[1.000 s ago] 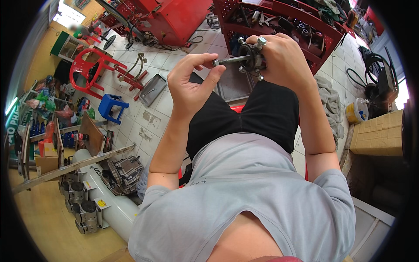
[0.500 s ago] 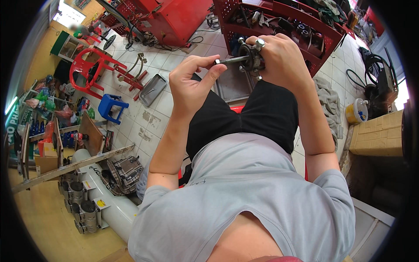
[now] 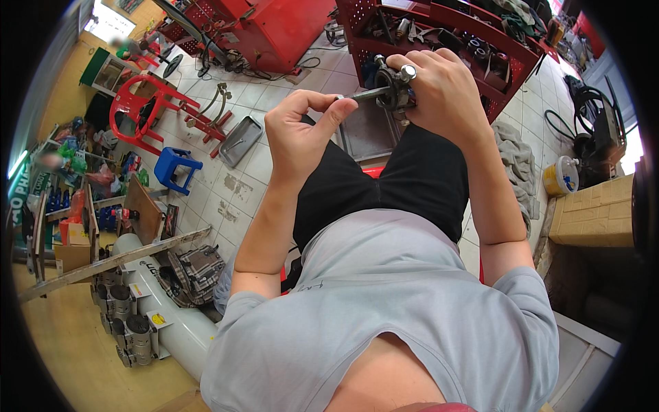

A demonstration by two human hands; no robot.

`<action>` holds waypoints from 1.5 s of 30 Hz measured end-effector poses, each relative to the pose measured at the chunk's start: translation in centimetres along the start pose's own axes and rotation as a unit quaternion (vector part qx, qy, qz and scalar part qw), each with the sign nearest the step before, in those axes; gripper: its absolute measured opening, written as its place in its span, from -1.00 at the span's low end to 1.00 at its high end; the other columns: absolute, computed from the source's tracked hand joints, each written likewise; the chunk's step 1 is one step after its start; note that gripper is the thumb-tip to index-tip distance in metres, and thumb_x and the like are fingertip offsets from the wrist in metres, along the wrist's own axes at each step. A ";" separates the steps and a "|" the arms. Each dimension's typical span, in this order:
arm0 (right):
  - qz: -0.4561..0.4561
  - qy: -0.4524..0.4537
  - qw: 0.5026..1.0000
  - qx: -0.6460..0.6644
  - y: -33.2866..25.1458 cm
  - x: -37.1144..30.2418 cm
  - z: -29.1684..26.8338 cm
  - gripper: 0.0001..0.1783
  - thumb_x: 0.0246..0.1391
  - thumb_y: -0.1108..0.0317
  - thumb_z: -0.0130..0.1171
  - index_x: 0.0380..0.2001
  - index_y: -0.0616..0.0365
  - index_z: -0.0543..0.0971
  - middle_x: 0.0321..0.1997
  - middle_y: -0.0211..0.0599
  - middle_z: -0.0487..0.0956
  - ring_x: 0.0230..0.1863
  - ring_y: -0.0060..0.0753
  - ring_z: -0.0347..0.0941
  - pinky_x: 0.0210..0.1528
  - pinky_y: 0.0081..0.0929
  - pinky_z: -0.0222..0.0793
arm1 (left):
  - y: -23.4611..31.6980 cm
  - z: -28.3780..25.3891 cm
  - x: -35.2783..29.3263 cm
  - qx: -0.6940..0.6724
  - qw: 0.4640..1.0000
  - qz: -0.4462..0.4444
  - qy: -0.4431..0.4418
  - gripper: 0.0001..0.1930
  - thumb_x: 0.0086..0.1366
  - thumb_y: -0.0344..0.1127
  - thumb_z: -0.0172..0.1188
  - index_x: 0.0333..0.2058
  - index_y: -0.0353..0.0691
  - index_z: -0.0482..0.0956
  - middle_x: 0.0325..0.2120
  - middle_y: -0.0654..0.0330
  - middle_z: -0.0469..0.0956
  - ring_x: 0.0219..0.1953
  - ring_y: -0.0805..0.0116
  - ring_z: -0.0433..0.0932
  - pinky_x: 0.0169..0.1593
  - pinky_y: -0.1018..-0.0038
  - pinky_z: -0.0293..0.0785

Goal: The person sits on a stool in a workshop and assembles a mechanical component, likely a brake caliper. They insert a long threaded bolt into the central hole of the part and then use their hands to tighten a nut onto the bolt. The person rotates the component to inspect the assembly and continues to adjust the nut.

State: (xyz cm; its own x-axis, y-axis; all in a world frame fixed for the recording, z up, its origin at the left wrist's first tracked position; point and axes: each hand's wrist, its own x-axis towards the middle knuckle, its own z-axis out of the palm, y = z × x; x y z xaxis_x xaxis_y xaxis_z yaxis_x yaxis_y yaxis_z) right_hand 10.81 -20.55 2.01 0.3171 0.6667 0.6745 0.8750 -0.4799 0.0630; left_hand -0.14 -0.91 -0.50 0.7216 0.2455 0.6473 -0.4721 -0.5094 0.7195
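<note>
Above my lap, my right hand grips a dark round metal fitting with shiny bolt heads on it, which looks like a small puller. Its far side is hidden behind the fingers. A long bolt sticks out of the fitting to the left. The thumb and forefinger of my left hand pinch the bolt's outer end, and the thumb covers most of the head there. Beneath the fitting, a grey metal tray lies beyond my knees.
A red tool cart with loose parts stands ahead. To the left are a red plastic chair, a blue stool and another metal tray on the tiled floor. A grey cloth and a white bucket lie to the right.
My left fingers have turned slightly around the bolt's end, so the thumb now covers more of its head. The fitting has tilted a little in my right hand.
</note>
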 end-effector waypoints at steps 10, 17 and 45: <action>0.025 -0.085 0.995 0.048 0.5 -0.2 0.0 -0.41 -0.47 0.48 0.33 -0.16 0.09 0.52 -0.39 -0.27 0.58 -0.26 -0.16 0.52 -0.16 -0.31 0.33 | 0.2 -0.3 0.6 -0.006 0.995 0.089 -0.035 -0.72 -0.03 -0.52 0.43 -0.27 -0.27 0.69 -0.37 0.24 0.64 -0.33 0.52 0.52 -0.30 0.59 0.33; 0.031 -0.079 0.994 0.065 0.7 -0.3 0.0 -0.44 -0.48 0.50 0.32 -0.20 0.10 0.53 -0.37 -0.27 0.59 -0.25 -0.16 0.53 -0.18 -0.31 0.33 | 0.5 -0.5 0.8 0.014 0.995 0.095 -0.023 -0.73 -0.02 -0.55 0.41 -0.27 -0.30 0.68 -0.39 0.23 0.63 -0.34 0.49 0.53 -0.28 0.58 0.36; 0.038 -0.119 0.990 0.062 0.1 0.0 -0.4 -0.52 -0.48 0.46 0.27 -0.27 0.05 0.57 -0.41 -0.35 0.59 -0.36 -0.23 0.52 -0.28 -0.37 0.28 | 1.0 -0.2 0.5 0.034 0.997 0.043 -0.059 -0.76 0.00 -0.57 0.38 -0.28 -0.30 0.67 -0.38 0.19 0.59 -0.34 0.48 0.52 -0.29 0.60 0.41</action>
State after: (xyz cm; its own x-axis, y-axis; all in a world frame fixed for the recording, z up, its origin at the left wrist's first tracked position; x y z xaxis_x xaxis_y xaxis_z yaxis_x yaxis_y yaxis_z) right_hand 10.78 -20.84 2.26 0.4488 0.7538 0.4800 0.8783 -0.4710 -0.0817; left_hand -0.36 -1.11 0.54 0.7363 0.1020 0.6689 -0.5022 -0.5801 0.6413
